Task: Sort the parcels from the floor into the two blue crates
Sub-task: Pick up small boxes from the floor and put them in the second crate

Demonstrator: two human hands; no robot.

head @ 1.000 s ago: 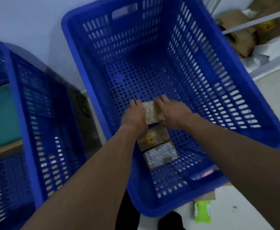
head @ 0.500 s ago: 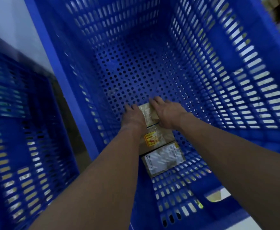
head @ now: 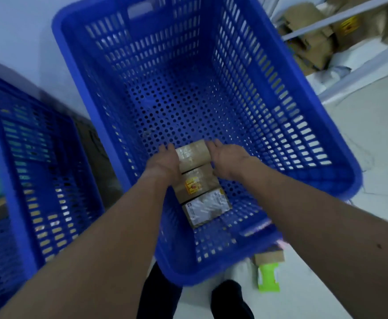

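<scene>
Against the parcel [head: 194,155] rest left hand [head: 165,162], right hand [head: 229,158] (fingers [head: 217,145] straight).

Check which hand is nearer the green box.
Right. The green box lies to the right; the right hand touches the far parcel on its right, the left hand on its left, farther away.

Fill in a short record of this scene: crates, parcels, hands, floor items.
Crate in use: right blue crate
Parcels inside: three in a row, far parcel, yellow-labelled parcel, white-labelled parcel
Hands: left hand and right hand flank the far parcel
Other crate: left blue crate, beside it
Floor: green box by the crate
</scene>
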